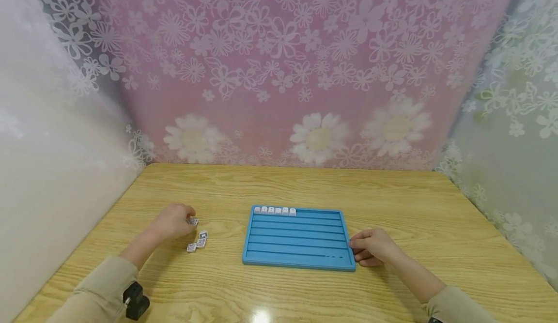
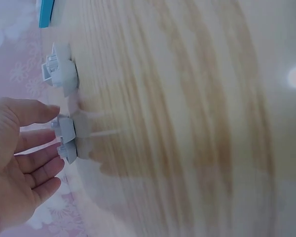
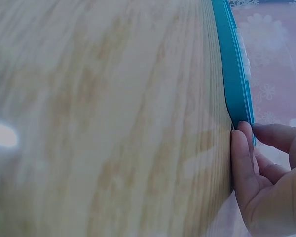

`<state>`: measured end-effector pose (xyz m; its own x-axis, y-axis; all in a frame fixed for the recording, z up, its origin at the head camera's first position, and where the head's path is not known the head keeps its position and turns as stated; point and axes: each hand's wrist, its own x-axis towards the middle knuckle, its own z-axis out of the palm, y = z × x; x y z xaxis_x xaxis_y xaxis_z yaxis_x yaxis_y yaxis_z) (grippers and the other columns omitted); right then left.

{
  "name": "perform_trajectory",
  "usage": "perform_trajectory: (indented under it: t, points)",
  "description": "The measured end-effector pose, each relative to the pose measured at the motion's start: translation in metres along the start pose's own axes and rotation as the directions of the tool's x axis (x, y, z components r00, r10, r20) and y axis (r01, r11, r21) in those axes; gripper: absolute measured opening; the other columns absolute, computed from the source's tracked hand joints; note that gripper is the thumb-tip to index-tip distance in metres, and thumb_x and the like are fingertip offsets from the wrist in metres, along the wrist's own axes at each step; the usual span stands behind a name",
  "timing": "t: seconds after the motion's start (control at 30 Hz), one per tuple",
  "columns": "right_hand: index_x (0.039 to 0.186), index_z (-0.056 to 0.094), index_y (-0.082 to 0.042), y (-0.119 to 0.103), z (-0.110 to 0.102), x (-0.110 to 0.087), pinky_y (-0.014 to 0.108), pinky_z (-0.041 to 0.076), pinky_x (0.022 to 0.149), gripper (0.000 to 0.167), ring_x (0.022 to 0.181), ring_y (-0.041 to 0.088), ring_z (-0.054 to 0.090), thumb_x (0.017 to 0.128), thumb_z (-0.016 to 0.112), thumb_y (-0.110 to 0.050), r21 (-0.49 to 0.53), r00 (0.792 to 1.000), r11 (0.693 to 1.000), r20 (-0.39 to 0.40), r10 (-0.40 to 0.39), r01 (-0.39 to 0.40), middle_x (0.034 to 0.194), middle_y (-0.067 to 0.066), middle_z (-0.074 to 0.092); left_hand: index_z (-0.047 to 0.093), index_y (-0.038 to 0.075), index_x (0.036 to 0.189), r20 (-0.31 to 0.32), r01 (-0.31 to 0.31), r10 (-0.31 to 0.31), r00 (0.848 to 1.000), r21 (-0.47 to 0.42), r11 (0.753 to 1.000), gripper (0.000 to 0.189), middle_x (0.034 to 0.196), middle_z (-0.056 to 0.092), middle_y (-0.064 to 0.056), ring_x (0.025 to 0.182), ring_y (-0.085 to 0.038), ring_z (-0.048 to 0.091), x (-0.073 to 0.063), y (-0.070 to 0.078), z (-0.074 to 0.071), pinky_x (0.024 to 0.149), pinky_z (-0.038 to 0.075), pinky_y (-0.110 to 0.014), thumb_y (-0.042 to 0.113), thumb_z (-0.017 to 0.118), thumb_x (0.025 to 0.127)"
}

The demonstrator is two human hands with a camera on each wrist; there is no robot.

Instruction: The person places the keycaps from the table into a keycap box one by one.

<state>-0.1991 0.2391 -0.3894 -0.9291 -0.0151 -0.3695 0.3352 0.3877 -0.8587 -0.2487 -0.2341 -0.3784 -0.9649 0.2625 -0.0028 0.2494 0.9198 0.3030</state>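
Observation:
My left hand (image 1: 172, 221) is at the left of the table, over two small white keycaps (image 1: 193, 221). In the left wrist view its thumb and forefinger come close around one keycap (image 2: 65, 127), which rests on the table against another keycap (image 2: 68, 149); whether the fingertips press it I cannot tell. My right hand (image 1: 377, 248) pinches the right edge of a blue ridged tray (image 1: 296, 238), thumb on the rim (image 3: 246, 106) and fingers against its side. Several white keycaps (image 1: 274, 210) stand in a row in the tray's top slot, from its left end.
Nearer me than the left hand, a small group of loose keycaps (image 1: 200, 242) lies between that hand and the tray. They look turned hollow side up. The wooden table (image 1: 301, 185) ends at a pink flowered curtain (image 1: 261, 95) behind.

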Motion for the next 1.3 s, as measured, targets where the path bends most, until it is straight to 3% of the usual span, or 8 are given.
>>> perform_trajectory:
  t: [0.23, 0.57, 0.77, 1.07, 1.3]
  points:
    - [0.105, 0.061, 0.008, 0.000, 0.001, 0.001, 0.029, 0.052, 0.053, 0.025, 0.057, 0.014, 0.060, 0.086, 0.063, -0.009, 0.006, 1.000, 1.000, -0.010, 0.011, -0.011, 0.070, 0.008, 0.060, 0.065, -0.004, 0.101, -0.015, -0.048, 0.048, 0.999, 0.029, 0.998, 0.029, 0.081, 0.060, -0.006, 0.072, -0.019, 0.052, 0.001, -0.001, 0.004, 0.063, 0.046, -0.037, 0.010, 0.070, 0.077]
    - [0.104, 0.061, 0.007, -0.001, 0.002, 0.000, 0.028, 0.052, 0.053, 0.024, 0.057, 0.014, 0.060, 0.086, 0.063, -0.009, 0.002, 1.000, 1.000, -0.011, 0.007, -0.007, 0.070, 0.008, 0.061, 0.068, -0.001, 0.094, -0.061, -0.090, 0.090, 0.994, 0.013, 0.996, 0.015, 0.089, 0.063, -0.011, 0.088, -0.034, 0.057, 0.004, -0.002, 0.010, 0.073, 0.048, -0.045, 0.002, 0.062, 0.080]
    - [0.105, 0.061, 0.007, 0.000, 0.001, 0.001, 0.029, 0.053, 0.054, 0.025, 0.057, 0.014, 0.060, 0.086, 0.063, -0.009, 0.001, 1.000, 1.000, -0.011, 0.009, -0.009, 0.070, 0.008, 0.061, 0.067, 0.000, 0.093, -0.054, -0.088, 0.088, 0.995, 0.000, 0.996, 0.012, 0.087, 0.060, -0.009, 0.083, -0.028, 0.057, 0.006, 0.000, 0.011, 0.070, 0.048, -0.041, 0.002, 0.062, 0.082]
    - [0.105, 0.061, 0.007, 0.000, 0.001, 0.002, 0.029, 0.052, 0.053, 0.025, 0.057, 0.015, 0.060, 0.086, 0.063, -0.009, 0.000, 1.000, 1.000, -0.024, 0.014, -0.014, 0.069, 0.007, 0.061, 0.062, -0.008, 0.104, -0.083, -0.075, 0.068, 0.994, -0.080, 0.994, 0.022, 0.094, 0.061, -0.016, 0.086, -0.030, 0.058, 0.009, 0.007, 0.008, 0.072, 0.049, -0.042, 0.000, 0.060, 0.084]
    - [0.105, 0.061, 0.007, 0.001, 0.001, 0.002, 0.029, 0.053, 0.053, 0.025, 0.057, 0.014, 0.060, 0.086, 0.064, -0.009, 0.009, 1.000, 1.000, -0.015, 0.014, -0.014, 0.070, 0.007, 0.061, 0.060, -0.005, 0.116, -0.073, -0.101, 0.093, 0.993, -0.110, 0.989, 0.029, 0.097, 0.059, -0.014, 0.076, -0.020, 0.057, 0.016, 0.018, 0.002, 0.063, 0.047, -0.033, 0.004, 0.059, 0.088]
